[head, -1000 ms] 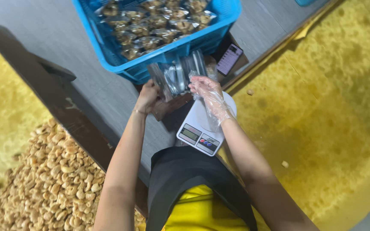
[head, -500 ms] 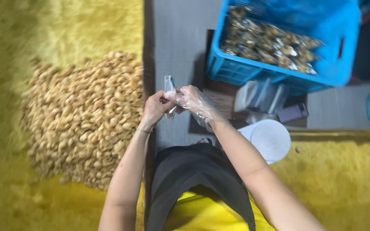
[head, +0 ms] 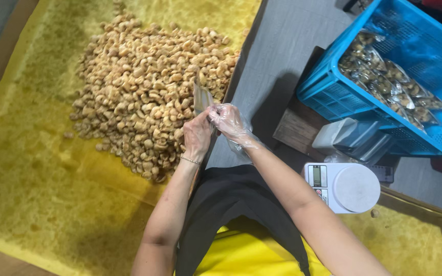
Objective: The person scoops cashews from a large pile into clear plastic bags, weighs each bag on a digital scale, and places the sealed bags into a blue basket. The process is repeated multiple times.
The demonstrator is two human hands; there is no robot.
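In the head view, a small clear plastic pouch (head: 201, 98) is held upright between both hands, just over the near edge of the heap of golden fried snack pieces (head: 144, 87). It is pinched by the fingers of the bare left hand (head: 197, 135), which carries a thin bracelet at the wrist, and its mouth is being worked by the fingertips of the right hand (head: 229, 122), which is covered by a transparent plastic glove. Whether the pouch has been fully opened cannot be told.

A second ago the hands were seen over the white digital kitchen scale (head: 345, 186), beside a stack of empty pouches; half a second ago the pouch was already gripped at the heap's edge. The hands and the view have thus been swung from the scale to the heap, so an empty pouch appears to have been brought over for filling.

By count: one heap, spread on a yellow cloth; one pouch in hand; one scale, well to the right of the heap; one blue plastic crate (head: 410, 66) beyond it, holding many filled pouches, too many to be counted; a leaning stack of empty pouches (head: 354, 138) between crate and scale.
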